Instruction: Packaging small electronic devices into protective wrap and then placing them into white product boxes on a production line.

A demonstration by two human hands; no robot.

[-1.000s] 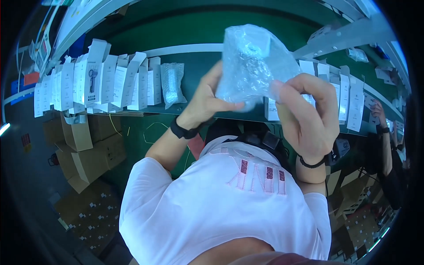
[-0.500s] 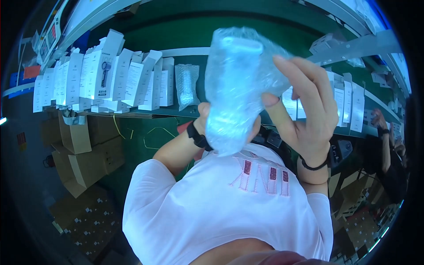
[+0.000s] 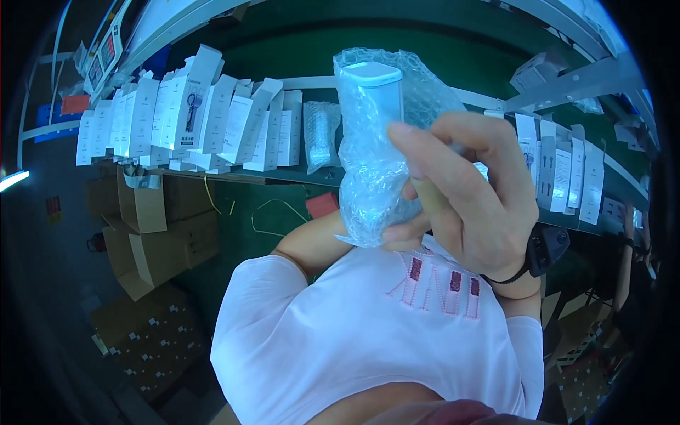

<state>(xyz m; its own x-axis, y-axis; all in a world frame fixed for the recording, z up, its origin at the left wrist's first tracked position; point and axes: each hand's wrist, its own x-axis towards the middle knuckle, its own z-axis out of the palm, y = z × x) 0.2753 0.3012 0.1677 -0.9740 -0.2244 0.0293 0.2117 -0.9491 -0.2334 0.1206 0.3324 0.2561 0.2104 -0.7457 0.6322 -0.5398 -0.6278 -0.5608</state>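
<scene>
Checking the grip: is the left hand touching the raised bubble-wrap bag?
Touching. The head view shows the left hand at the lower end of the bubble-wrap bag, its fingers curled round the right edge against the wrap.

Open brown cartons (image 3: 173,248) stand at left, with an orange-red block (image 3: 75,105) and pale frame beam (image 3: 180,32) farther up

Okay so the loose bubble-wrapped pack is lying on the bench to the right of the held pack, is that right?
Not quite: the loose pack lies to the left of the held pack, as the head view shows. It is indeed bubble-wrapped and on the bench.
</scene>
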